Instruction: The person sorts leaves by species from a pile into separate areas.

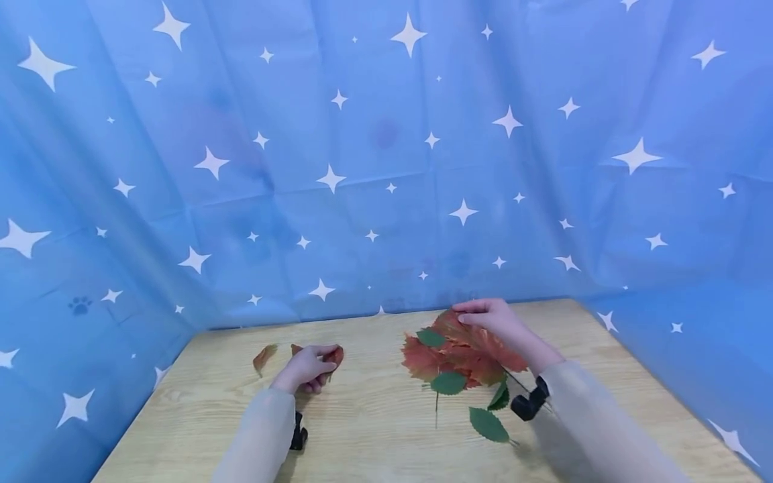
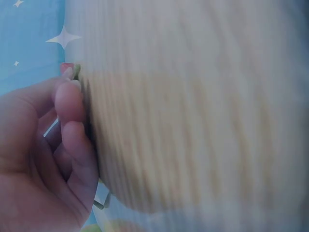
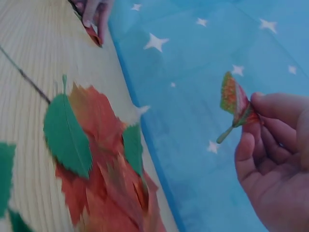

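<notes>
On the left side of the table, my left hand pinches a reddish-brown leaf close over the wood. In the left wrist view only a small red and green bit of it shows past the fingertips. My right hand is raised over the far part of a pile of red leaves. Between its thumb and fingers it pinches a small folded red-and-green leaf by the edge, the stem pointing free. Green leaves lie on the red pile.
A curled brown leaf lies left of my left hand. Loose green leaves lie at the pile's near side. The wooden table meets a blue star-printed curtain at its back and sides.
</notes>
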`<state>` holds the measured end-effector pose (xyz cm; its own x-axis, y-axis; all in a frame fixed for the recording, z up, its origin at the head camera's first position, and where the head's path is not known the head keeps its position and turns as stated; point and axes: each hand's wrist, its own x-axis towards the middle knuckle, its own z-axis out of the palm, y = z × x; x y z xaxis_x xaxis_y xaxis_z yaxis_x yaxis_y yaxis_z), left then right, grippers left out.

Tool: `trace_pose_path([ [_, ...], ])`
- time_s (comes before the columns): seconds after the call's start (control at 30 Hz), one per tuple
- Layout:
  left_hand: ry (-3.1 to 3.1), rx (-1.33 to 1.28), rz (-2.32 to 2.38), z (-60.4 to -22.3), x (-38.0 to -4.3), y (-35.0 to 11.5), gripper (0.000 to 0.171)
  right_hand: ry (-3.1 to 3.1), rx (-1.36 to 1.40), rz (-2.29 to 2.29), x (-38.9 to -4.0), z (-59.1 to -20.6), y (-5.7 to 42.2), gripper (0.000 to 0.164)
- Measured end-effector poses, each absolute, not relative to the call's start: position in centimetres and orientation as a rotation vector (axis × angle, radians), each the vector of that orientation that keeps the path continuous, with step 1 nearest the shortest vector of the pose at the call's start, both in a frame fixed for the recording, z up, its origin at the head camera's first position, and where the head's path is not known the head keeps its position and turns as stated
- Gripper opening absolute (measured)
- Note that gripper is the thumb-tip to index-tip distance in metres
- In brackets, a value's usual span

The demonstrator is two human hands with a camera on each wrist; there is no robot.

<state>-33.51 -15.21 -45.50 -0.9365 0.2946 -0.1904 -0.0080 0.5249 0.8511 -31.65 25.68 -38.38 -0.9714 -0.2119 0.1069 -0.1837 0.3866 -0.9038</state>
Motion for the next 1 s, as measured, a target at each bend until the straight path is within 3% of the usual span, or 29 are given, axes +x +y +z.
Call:
trace_pose_path([
  [1.0, 2.432, 0.227, 1.422, -45.2, -33.3, -15.0, 0.055, 2.464, -0.275, -2.019, -35.9, -41.0, 13.8, 0.029],
])
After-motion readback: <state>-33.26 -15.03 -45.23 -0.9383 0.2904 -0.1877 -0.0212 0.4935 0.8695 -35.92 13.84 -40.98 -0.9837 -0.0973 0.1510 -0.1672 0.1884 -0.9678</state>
